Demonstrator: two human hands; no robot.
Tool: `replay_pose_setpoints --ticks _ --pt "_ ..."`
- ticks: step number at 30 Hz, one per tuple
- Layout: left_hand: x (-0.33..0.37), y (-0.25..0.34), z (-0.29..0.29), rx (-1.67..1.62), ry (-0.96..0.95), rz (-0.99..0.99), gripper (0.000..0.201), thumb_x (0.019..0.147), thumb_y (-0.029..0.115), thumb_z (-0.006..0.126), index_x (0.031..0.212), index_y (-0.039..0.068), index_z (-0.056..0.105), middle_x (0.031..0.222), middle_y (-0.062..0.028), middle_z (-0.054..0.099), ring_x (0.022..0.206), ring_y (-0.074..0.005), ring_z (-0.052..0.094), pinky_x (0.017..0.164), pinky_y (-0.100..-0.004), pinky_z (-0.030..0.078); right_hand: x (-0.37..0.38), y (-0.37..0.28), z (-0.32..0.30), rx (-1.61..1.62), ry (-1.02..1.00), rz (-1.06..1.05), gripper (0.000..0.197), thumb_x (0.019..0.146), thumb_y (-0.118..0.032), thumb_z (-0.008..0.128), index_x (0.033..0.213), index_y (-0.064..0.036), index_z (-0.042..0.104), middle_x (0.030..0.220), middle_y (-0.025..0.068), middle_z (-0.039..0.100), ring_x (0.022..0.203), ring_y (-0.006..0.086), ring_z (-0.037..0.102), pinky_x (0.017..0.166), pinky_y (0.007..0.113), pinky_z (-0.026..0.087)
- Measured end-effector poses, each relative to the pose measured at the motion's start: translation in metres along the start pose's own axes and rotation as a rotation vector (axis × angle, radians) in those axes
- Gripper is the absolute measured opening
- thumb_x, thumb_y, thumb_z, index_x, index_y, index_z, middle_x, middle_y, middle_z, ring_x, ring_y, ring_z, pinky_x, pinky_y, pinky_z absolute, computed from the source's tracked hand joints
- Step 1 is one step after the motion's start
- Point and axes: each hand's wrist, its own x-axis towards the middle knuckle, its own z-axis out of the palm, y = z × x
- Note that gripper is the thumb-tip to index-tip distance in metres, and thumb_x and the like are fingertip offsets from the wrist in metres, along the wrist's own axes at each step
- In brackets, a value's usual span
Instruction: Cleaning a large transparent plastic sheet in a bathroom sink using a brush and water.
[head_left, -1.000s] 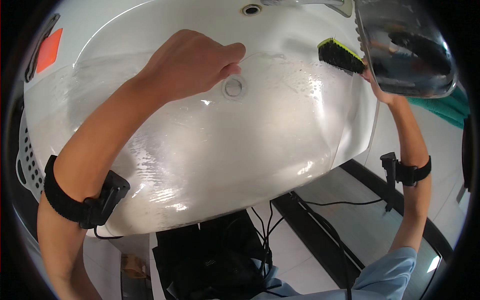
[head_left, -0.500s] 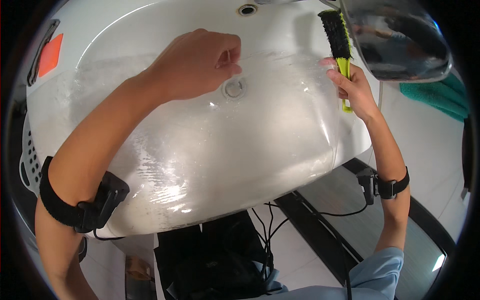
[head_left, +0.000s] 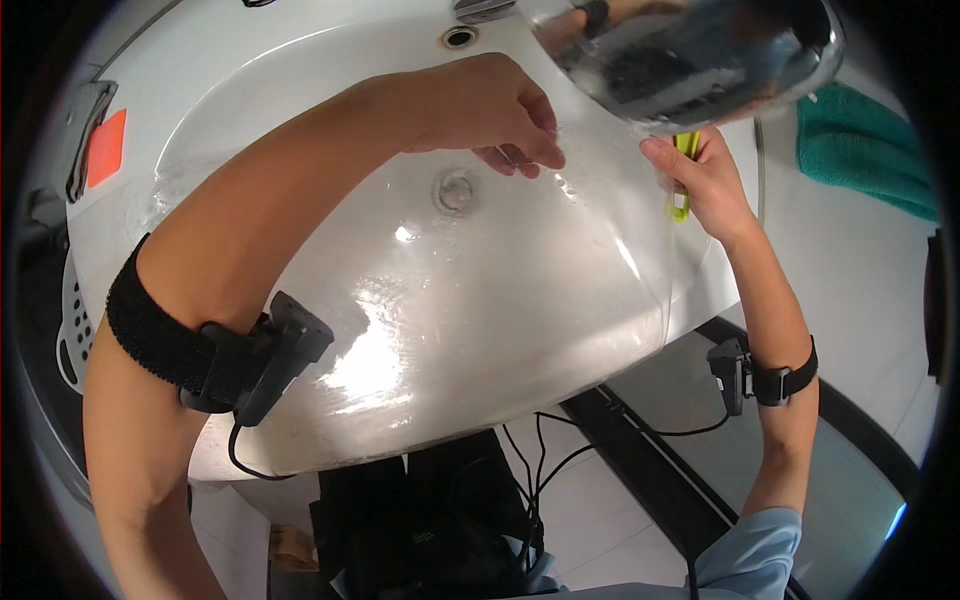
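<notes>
What looks like a wet, clear plastic sheet [head_left: 540, 290] covers much of the white sink [head_left: 300, 60] and its front rim; a round drain [head_left: 456, 191] shows through it. My left hand [head_left: 490, 115] is above the sheet, just right of the drain. Its fingers are bent and partly apart, with nothing I can make out held in them. At the right side, my right hand [head_left: 708, 185] is closed around the yellow-green handle of a brush [head_left: 682, 206], at the sheet's right edge. A shiny chrome piece hides the bristle end.
The rounded chrome piece [head_left: 700, 60] fills the upper right, near the overflow hole [head_left: 459, 38]. A teal towel [head_left: 860, 150] lies at the right. An orange piece [head_left: 105, 150] and a grey cloth [head_left: 82, 140] sit on the left rim. Cables [head_left: 540, 450] hang below.
My left hand has moved right and slightly nearer, and its fingers have spread somewhat. The brush's bristle end has become hidden behind the chrome piece. My view has shifted a little.
</notes>
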Motion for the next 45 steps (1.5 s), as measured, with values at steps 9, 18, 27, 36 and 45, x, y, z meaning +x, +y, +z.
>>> replay_pose_setpoints --ticks 9,18,27,36,45 --pt "0.02 -0.015 -0.001 0.093 0.005 -0.14 0.017 0.074 0.009 0.074 0.08 0.001 0.061 0.081 -0.0076 0.066 0.078 -0.0142 0.067 0.077 -0.0243 0.056 0.003 -0.001 0.003 0.055 -0.063 -0.065 0.032 0.086 -0.014 0.064 0.066 -0.0133 0.04 0.061 -0.0091 0.032 0.054 0.0033 0.028 0.049 0.023 0.022" --pt "0.012 -0.011 -0.005 0.125 -0.001 -0.127 0.017 0.073 0.01 0.074 0.076 0.003 0.059 0.079 -0.0079 0.066 0.077 -0.0142 0.067 0.076 -0.0243 0.055 0.004 -0.012 0.006 0.024 -0.049 -0.086 0.033 0.087 -0.013 0.064 0.065 -0.013 0.039 0.061 -0.0091 0.032 0.055 0.0038 0.028 0.05 0.023 0.023" --pt "0.0 -0.012 -0.007 0.222 0.12 -0.218 0.02 0.077 0.018 0.073 0.086 0.001 0.067 0.075 -0.0029 0.066 0.075 -0.0107 0.065 0.072 -0.0251 0.052 0.008 -0.006 0.012 0.008 -0.01 -0.069 0.029 0.086 -0.017 0.065 0.068 -0.0138 0.043 0.061 -0.0094 0.033 0.054 0.0027 0.029 0.049 0.023 0.023" --pt "0.005 -0.021 -0.005 0.383 0.143 -0.113 0.022 0.082 0.023 0.066 0.076 0.001 0.065 0.07 -0.0038 0.066 0.069 -0.0098 0.061 0.065 -0.0257 0.047 0.014 -0.004 0.012 0.034 -0.018 -0.067 0.027 0.087 -0.02 0.064 0.07 -0.0147 0.044 0.061 -0.0099 0.033 0.053 0.0027 0.028 0.049 0.023 0.022" --pt "-0.018 -0.022 -0.021 0.761 0.133 -0.22 0.024 0.08 0.023 0.07 0.074 0.001 0.062 0.065 -0.0023 0.062 0.058 -0.01 0.055 0.058 -0.0261 0.043 0.011 0.002 0.01 0.016 0.049 0.001 0.026 0.086 -0.024 0.066 0.071 -0.014 0.047 0.061 -0.01 0.035 0.055 0.0021 0.03 0.05 0.022 0.025"
